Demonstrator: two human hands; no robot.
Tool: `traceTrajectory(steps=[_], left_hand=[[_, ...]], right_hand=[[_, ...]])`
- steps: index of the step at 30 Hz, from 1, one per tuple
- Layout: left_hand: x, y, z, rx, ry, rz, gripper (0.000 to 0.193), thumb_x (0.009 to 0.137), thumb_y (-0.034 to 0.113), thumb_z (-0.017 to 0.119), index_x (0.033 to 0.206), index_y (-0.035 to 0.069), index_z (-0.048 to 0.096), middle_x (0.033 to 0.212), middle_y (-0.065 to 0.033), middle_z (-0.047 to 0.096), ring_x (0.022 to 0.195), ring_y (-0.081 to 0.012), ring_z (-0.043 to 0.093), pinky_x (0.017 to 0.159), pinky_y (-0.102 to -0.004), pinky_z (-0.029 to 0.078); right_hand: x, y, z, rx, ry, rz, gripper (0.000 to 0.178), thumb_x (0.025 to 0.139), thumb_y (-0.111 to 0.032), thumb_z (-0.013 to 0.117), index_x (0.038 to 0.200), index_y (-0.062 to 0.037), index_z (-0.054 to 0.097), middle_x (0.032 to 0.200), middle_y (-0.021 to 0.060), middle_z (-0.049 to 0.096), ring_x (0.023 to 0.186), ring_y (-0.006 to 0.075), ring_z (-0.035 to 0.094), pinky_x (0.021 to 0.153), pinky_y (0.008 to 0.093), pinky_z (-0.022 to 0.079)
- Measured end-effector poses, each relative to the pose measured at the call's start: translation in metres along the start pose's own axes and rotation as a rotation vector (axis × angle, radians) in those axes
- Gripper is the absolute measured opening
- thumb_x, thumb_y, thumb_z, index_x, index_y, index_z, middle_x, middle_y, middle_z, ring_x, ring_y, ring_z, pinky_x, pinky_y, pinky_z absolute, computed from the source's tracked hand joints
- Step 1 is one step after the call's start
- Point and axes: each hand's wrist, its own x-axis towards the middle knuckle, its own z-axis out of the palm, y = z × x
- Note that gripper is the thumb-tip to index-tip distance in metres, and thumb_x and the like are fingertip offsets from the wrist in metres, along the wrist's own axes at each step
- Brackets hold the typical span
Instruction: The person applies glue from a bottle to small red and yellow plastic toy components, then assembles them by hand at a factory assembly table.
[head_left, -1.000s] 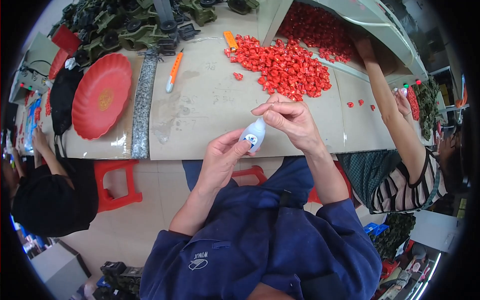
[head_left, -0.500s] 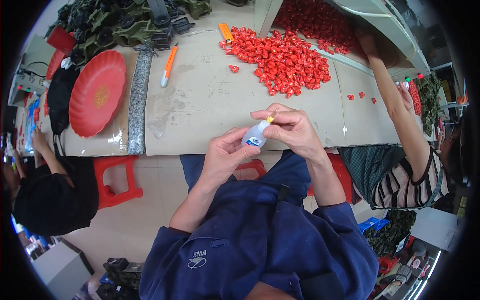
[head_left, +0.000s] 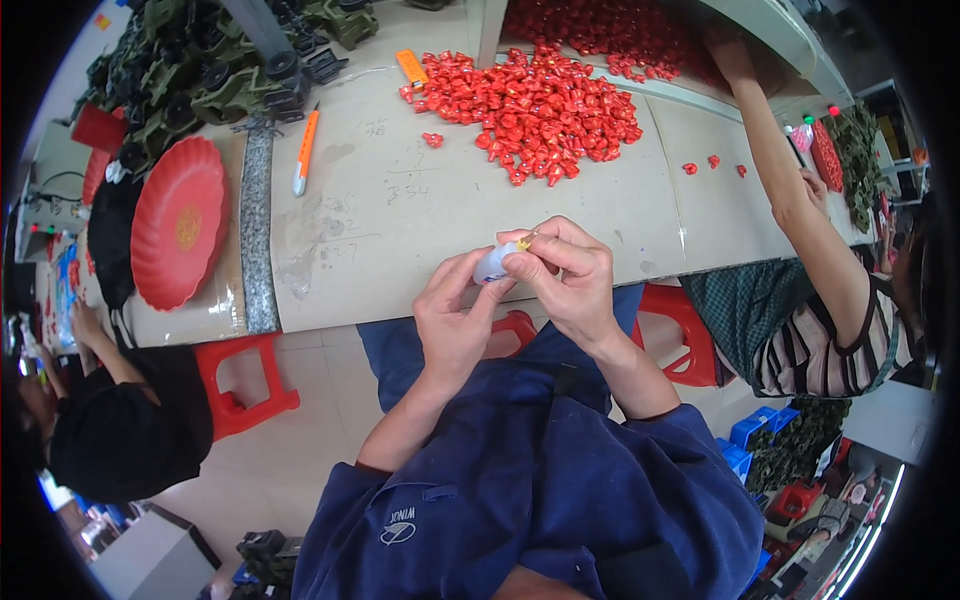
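Note:
My left hand (head_left: 452,312) is closed around the body of a small whitish squeeze bottle (head_left: 492,263), just over the table's front edge. The bottle leans with its neck up and to the right. At its neck sits a yellow collar (head_left: 523,243) with a thin clear tip. My right hand (head_left: 572,282) is closed too, its thumb against the bottle's shoulder and its fingers about the collar and tip. Fingers cover much of the bottle.
Beyond my hands lies a heap of small red plastic parts (head_left: 560,120), with an orange blade case (head_left: 411,68) beside it. To the left are an orange cutter knife (head_left: 305,155) and a red scalloped tray (head_left: 180,225). At right, a co-worker's arm (head_left: 790,190) reaches into the shelf.
The bottle has tipped further over, and my right thumb and fingers have shifted around its neck and tip. The whole view has turned slightly.

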Motion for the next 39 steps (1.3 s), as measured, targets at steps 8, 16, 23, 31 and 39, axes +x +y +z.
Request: traceTrajectory(steps=[8,16,23,31,39], left_hand=[[0.001,0.002,0.005,-0.181,-0.175,-0.150,0.027,0.076,-0.001,0.064,0.102,-0.003,0.058,0.095,-0.0077,0.056,0.085,-0.0132,0.057,0.074,-0.0241,0.048],[-0.002,-0.015,0.023,0.278,0.010,0.116,0.029,0.071,0.000,0.067,0.099,-0.003,0.060,0.090,-0.0087,0.059,0.083,-0.0131,0.058,0.071,-0.0245,0.048],[0.002,-0.026,0.027,0.215,0.042,0.095,0.030,0.073,-0.002,0.065,0.102,-0.003,0.059,0.093,-0.0093,0.060,0.083,-0.0127,0.059,0.071,-0.0254,0.049],[0.003,-0.012,0.018,-0.097,-0.146,-0.157,0.059,0.075,-0.005,0.062,0.128,0.001,0.036,0.104,-0.0113,0.056,0.091,-0.0142,0.056,0.082,-0.0279,0.048],[0.027,-0.001,-0.004,0.411,-0.179,-0.028,0.031,0.075,0.003,0.064,0.106,0.002,0.059,0.098,-0.0089,0.059,0.086,-0.0140,0.056,0.077,-0.0258,0.045]], right_hand=[[0.000,0.015,-0.023,0.125,-0.076,0.060,0.015,0.075,-0.003,0.064,0.088,0.0027,0.065,0.077,0.0070,0.058,0.063,0.0078,0.053,0.053,0.0189,0.041],[-0.009,0.020,-0.010,0.026,0.119,0.020,0.014,0.078,-0.002,0.060,0.091,0.0029,0.064,0.073,0.0052,0.055,0.060,0.0065,0.052,0.052,0.0177,0.040],[-0.008,0.020,-0.007,0.014,0.171,0.113,0.019,0.078,-0.006,0.062,0.095,0.0011,0.063,0.074,0.0021,0.052,0.060,0.0038,0.046,0.049,0.0174,0.036],[-0.020,0.034,-0.024,0.197,-0.136,0.179,0.032,0.071,-0.012,0.069,0.100,-0.0013,0.059,0.095,0.0057,0.052,0.088,0.0149,0.051,0.079,0.0261,0.041],[-0.019,0.051,-0.053,0.041,0.016,0.177,0.024,0.075,-0.007,0.064,0.097,0.0015,0.058,0.088,0.0056,0.060,0.079,0.0108,0.053,0.074,0.0236,0.042]])
